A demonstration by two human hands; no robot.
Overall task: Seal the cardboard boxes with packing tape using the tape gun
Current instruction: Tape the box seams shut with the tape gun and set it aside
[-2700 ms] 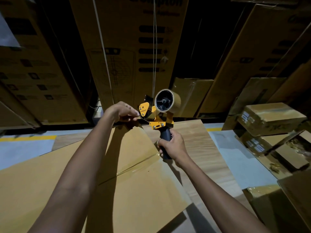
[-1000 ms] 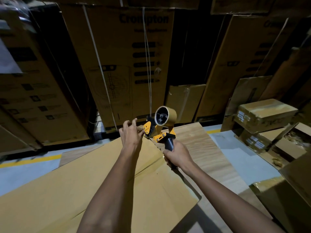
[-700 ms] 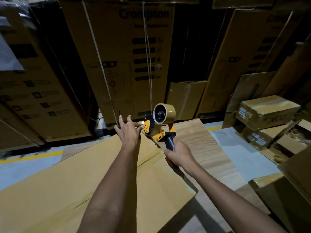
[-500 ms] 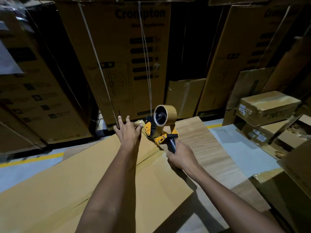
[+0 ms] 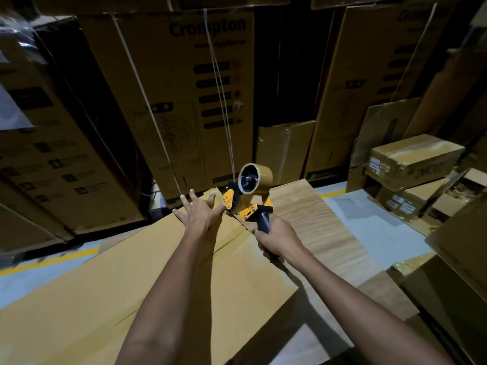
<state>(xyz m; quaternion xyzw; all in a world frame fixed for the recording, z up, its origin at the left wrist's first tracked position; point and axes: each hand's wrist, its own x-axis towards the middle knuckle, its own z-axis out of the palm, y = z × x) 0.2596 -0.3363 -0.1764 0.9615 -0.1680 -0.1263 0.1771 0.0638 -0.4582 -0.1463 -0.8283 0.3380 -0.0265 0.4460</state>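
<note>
Head view, tape gun (image 5: 249,198): yellow, brown roll on top, nose at the far end of the box seam.
Cardboard box (image 5: 131,280): flat on the wooden tabletop (image 5: 316,219).
Right hand (image 5: 276,237): fist wrapped round the black handle.
Left hand (image 5: 199,213): fingers spread wide, holding nothing, thumb tip by the gun's nose.

The cardboard box (image 5: 147,291) is matt brown card. The tape gun (image 5: 247,198) has glossy yellow metal and a black plastic handle; its tape roll (image 5: 259,177) looks shiny. The tabletop (image 5: 316,222) shows grained wood.
</note>
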